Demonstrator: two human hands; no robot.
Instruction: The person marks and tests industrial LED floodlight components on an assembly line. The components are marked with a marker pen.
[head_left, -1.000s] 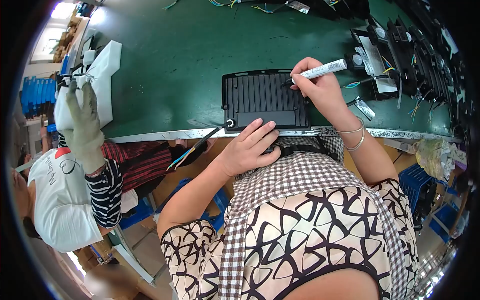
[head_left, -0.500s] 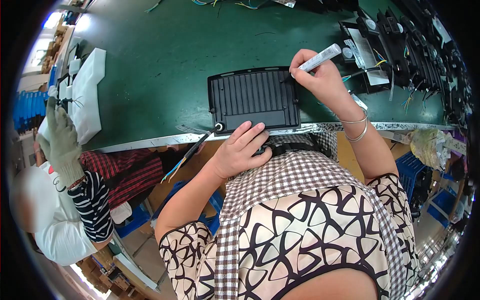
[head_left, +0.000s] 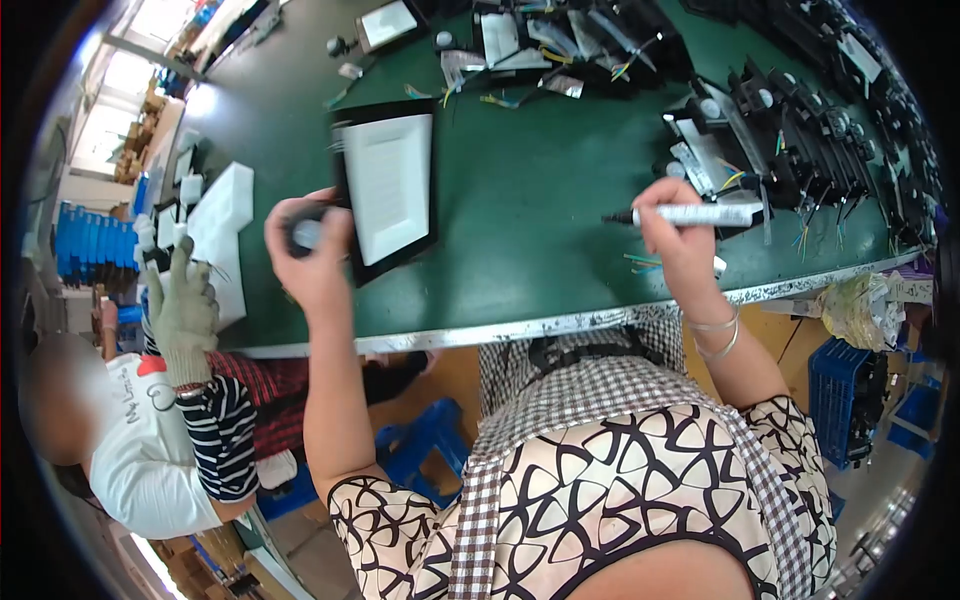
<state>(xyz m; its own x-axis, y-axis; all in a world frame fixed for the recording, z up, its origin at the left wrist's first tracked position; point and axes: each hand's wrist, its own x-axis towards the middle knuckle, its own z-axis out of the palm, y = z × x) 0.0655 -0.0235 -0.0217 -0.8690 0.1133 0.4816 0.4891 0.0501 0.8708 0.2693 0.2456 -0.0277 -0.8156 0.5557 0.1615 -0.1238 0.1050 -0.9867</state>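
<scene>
My left hand (head_left: 322,265) is closed around a round black sensor head with a grey lens (head_left: 307,235), attached to the left side of an LED floodlight (head_left: 391,190). The floodlight's pale front panel and black frame face up, tilted and slightly blurred, left of the bench's middle. Over the right part of the bench, my right hand (head_left: 676,245) grips a white marker pen (head_left: 705,214). The pen lies nearly level, its black tip pointing left, away from the lamp. Loose coloured wire ends (head_left: 643,263) show beneath that hand.
More black floodlights with wires crowd the bench (head_left: 540,240) at the back (head_left: 520,45) and right (head_left: 800,140). A white foam block (head_left: 232,200) lies at left, near a co-worker's gloved hand (head_left: 185,310). A blue crate (head_left: 838,395) stands below the bench at right.
The floodlight, earlier ribbed back up at the bench edge, is now front up and farther left. My left hand moved from its edge to the sensor. The marker left its corner and swung level.
</scene>
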